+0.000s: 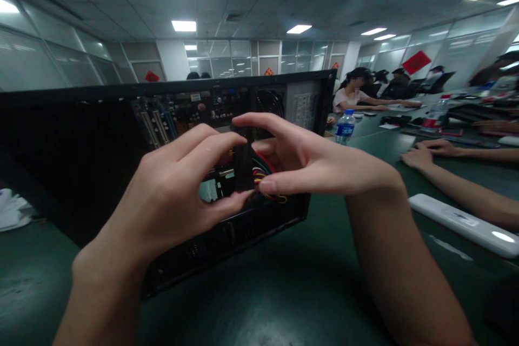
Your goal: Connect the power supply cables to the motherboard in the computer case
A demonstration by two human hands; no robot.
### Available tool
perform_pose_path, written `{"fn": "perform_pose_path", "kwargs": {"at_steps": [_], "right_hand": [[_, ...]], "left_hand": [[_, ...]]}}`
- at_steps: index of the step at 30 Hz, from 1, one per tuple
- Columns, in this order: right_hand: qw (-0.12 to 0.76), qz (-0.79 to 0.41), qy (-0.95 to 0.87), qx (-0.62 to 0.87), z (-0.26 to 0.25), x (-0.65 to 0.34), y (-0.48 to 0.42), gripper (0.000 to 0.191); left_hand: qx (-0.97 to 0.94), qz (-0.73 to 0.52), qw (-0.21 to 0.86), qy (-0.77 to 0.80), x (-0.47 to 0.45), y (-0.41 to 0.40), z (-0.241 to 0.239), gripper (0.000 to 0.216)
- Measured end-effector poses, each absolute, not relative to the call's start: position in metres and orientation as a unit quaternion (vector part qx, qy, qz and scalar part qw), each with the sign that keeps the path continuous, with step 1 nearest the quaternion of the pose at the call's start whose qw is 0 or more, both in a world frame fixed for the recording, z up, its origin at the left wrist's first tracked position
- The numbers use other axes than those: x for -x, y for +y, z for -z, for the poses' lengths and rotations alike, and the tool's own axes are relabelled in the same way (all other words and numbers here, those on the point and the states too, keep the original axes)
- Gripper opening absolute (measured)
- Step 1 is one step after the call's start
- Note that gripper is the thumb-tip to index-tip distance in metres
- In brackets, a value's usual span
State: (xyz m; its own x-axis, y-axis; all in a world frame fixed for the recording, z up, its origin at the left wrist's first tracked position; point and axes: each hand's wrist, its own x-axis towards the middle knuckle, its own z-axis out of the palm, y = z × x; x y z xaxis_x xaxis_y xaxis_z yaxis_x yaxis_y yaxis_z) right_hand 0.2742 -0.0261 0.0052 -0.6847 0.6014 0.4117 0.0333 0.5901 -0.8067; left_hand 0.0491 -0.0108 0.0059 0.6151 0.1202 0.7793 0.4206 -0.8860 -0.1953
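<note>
A black computer case stands open on its edge and tilted, its inside facing me. My left hand is curled in front of it, thumb and fingertips at the ends of a dark piece whose kind I cannot make out. My right hand comes from the right, index finger stretched over the top and thumb against a bundle of coloured wires. The two thumbs almost meet below the bundle. Behind the hands show a motherboard and a grey, labelled power supply. Some fingers are hidden.
The case rests on a dark green table. To the right are a white power strip, a water bottle and another person's forearms. White crumpled material lies at far left. Other people sit along the table.
</note>
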Motion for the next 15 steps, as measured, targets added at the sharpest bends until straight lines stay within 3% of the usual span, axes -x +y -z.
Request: {"fn": "perform_pose_path", "kwargs": {"at_steps": [5, 10, 15], "right_hand": [[0.360, -0.383, -0.827, 0.200, -0.002, -0.273, -0.023, 0.072], [0.384, -0.331, -0.837, 0.207, -0.002, -0.265, -0.021, 0.061], [0.405, -0.327, -0.831, 0.195, -0.003, -0.265, -0.022, 0.063]], "left_hand": [[0.875, 0.385, 0.246, -0.159, -0.046, -0.007, -0.006, 0.044], [0.879, 0.380, 0.230, -0.172, -0.044, -0.006, -0.005, 0.042], [0.880, 0.383, 0.220, -0.175, -0.046, -0.010, -0.006, 0.042]]}}
